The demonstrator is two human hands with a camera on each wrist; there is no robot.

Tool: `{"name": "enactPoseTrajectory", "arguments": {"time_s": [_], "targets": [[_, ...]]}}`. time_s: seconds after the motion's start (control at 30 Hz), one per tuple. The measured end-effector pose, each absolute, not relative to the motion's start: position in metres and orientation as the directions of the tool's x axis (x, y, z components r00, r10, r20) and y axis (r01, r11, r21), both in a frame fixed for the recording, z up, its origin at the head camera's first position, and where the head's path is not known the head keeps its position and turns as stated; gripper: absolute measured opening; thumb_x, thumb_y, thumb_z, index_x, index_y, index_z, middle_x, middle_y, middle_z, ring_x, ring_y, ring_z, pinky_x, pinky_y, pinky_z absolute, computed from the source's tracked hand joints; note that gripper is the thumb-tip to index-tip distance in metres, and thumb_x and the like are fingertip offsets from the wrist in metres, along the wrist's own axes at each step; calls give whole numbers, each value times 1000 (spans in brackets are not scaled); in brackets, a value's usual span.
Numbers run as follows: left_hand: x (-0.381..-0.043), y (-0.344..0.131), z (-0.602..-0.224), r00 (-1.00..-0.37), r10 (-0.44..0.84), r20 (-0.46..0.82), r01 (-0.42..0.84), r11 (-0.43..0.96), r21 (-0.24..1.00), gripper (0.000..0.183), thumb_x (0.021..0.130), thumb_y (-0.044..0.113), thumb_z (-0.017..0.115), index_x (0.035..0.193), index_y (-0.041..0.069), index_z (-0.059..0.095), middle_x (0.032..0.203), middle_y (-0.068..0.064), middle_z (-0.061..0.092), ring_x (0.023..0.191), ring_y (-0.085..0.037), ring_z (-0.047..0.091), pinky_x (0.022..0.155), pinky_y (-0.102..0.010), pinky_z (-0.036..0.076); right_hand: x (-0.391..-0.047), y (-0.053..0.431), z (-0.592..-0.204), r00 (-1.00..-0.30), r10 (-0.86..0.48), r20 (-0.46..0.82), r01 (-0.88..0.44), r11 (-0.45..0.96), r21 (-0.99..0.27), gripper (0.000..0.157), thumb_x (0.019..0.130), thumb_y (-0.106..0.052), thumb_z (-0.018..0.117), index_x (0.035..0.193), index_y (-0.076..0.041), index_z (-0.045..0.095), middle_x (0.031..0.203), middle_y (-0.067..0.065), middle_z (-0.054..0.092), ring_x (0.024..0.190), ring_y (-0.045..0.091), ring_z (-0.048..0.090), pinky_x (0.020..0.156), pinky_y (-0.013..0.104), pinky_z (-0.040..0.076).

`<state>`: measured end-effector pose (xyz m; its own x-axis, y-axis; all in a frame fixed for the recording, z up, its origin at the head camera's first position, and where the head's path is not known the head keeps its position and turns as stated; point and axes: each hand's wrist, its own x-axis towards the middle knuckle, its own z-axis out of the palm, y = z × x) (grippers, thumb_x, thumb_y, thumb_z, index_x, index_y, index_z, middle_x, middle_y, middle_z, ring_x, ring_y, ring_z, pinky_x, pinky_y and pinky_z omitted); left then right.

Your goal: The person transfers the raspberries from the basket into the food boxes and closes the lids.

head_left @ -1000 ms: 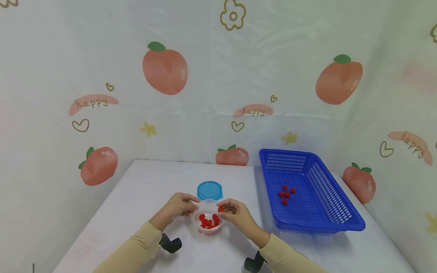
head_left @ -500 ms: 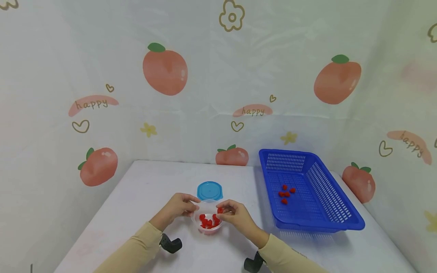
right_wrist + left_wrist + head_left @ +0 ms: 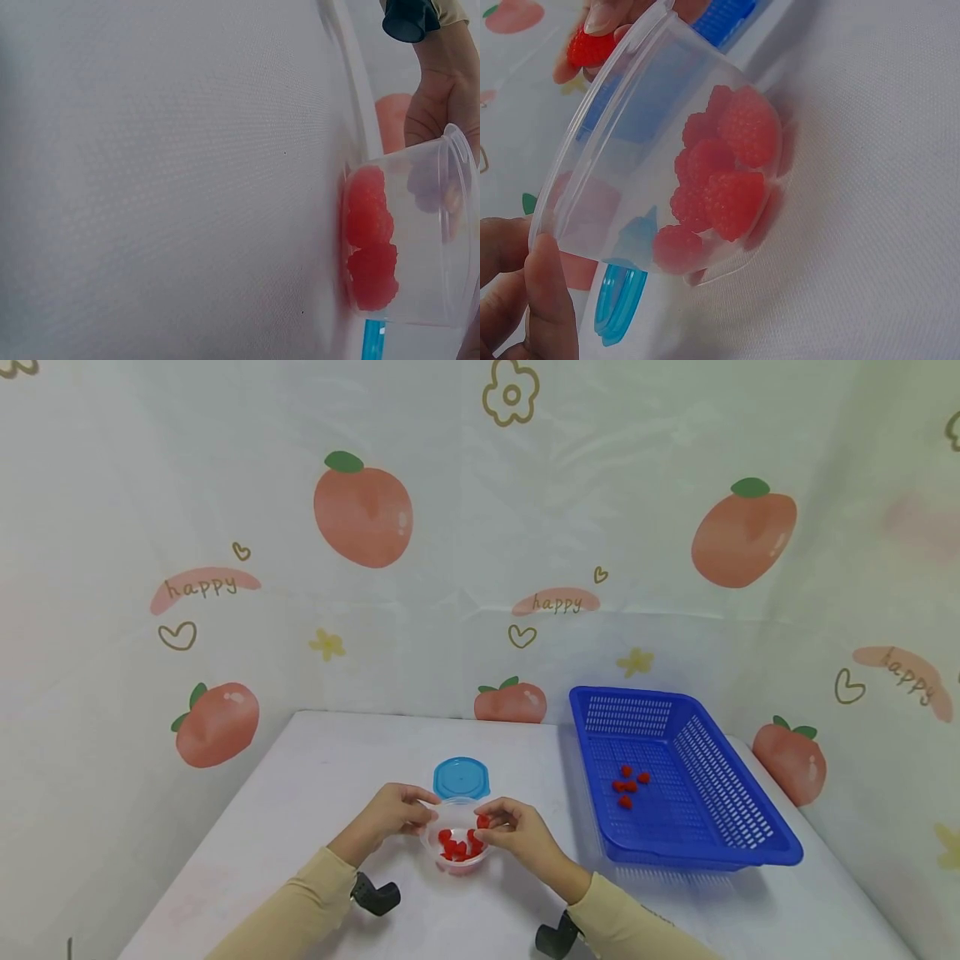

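A clear round plastic tub (image 3: pixel 459 866) stands on the table with several red raspberries (image 3: pixel 712 165) in its bottom. At its left side, my left hand (image 3: pixel 390 817) pinches the rim between thumb and fingers. My right hand (image 3: pixel 521 835) holds one raspberry (image 3: pixel 483 821) in its fingertips at the tub's right rim. That held raspberry (image 3: pixel 591 46) shows just outside the rim in the left wrist view. In the right wrist view the tub (image 3: pixel 420 225) fills the right side, while my right fingers are mostly out of frame. Just behind the tub lies a blue lid (image 3: pixel 461 778).
To the right stands a large blue plastic basket (image 3: pixel 705 857) with several raspberries (image 3: pixel 626 786) on its floor. A white cloth covers the table (image 3: pixel 360 752), and a printed curtain (image 3: pixel 435 635) hangs behind it.
My right hand, with the raspberry in its fingertips, has shifted very slightly leftward at the tub's rim. The left hand, tub, lid and basket stay where they were.
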<state>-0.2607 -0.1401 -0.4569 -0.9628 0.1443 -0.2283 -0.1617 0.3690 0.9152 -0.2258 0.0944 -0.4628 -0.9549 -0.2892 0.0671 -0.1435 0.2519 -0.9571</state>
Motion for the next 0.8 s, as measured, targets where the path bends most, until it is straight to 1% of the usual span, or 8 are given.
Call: {"name": "enactPoseTrajectory", "arguments": {"time_s": [0.2,0.3,0.43,0.53,0.63,0.8], "targets": [[-261,-140,-455,-963,143,-228,-163,367,916,25,84,13,73,108,4,71,78,-6,67,60,-16,60,63,-26,57,-226,94,-461,-951,-297,82,-151,218,-964,30,82,-7,75,110,3,66,99,18,65,84,13,59,71,16,53],[-261,-140,-454,-963,144,-227,-160,369,915,25,85,13,73,108,4,70,77,-6,67,60,-16,60,63,-26,57,-221,93,-452,-949,-303,83,-150,206,-967,29,83,-3,73,109,7,64,100,26,62,85,14,59,70,14,52],[-261,-140,-454,-964,145,-222,-154,375,914,26,85,13,73,109,4,70,78,-5,68,60,-15,60,64,-26,57,-223,93,-453,-947,-310,79,-150,214,-965,30,83,-4,73,109,7,64,100,26,62,85,15,59,70,14,52],[-262,-140,-453,-965,143,-219,-151,381,912,26,85,14,73,109,4,70,78,-5,68,60,-16,60,64,-26,57,-228,95,-459,-944,-322,71,-146,216,-965,31,83,-9,74,111,3,65,102,23,62,86,15,59,72,16,53],[-261,-140,-453,-965,139,-222,-154,381,912,26,85,13,73,109,3,70,77,-6,68,60,-16,60,64,-26,57,-226,98,-454,-932,-358,63,-146,211,-967,32,85,-9,72,113,4,64,106,25,61,89,16,59,74,17,54],[-258,-141,-454,-963,141,-231,-163,381,910,26,85,14,73,108,3,70,78,-6,68,61,-16,60,64,-26,57,-227,109,-443,-896,-433,101,-210,212,-954,32,89,-11,68,116,4,61,111,26,60,95,19,62,77,21,55]]}}
